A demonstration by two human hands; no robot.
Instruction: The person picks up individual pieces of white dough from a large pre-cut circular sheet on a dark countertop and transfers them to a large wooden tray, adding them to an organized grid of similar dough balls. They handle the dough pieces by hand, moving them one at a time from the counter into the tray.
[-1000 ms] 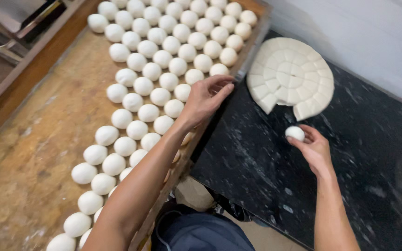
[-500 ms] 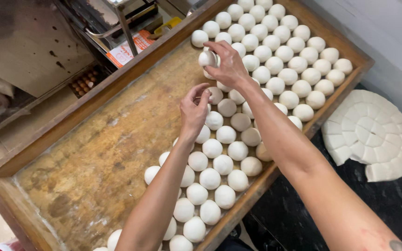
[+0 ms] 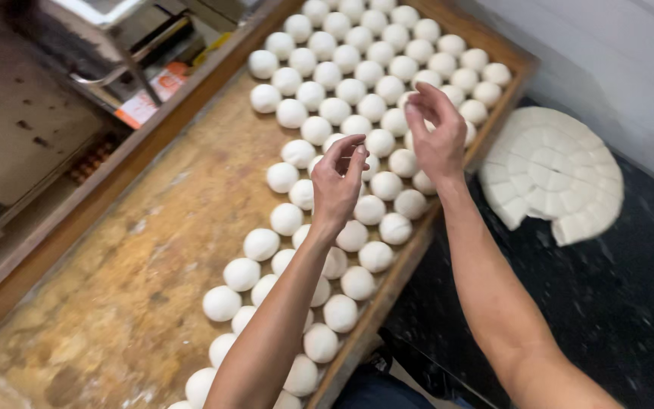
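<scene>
Several rows of white dough balls (image 3: 357,91) lie along the right side of a long wooden tray (image 3: 145,257). My left hand (image 3: 338,182) hovers over the middle rows, thumb and fingertips pinched together with nothing seen in them. Further right, my right hand (image 3: 434,132) is above the balls by the tray's right rim, its fingers curled and apart and holding nothing. A round white dough slab (image 3: 550,170), cut into small squares with a wedge gone, lies on the black counter (image 3: 615,303) right of the tray.
The tray's left half is bare, floury wood. Beyond its left rim stand a metal machine frame (image 3: 126,45) and an orange and white packet (image 3: 153,95). A white wall (image 3: 615,53) runs behind the counter.
My right hand let go of the dough ball it held over the far-left row and drew back to the right. My left hand rose slightly. The view shifted toward the tray.
</scene>
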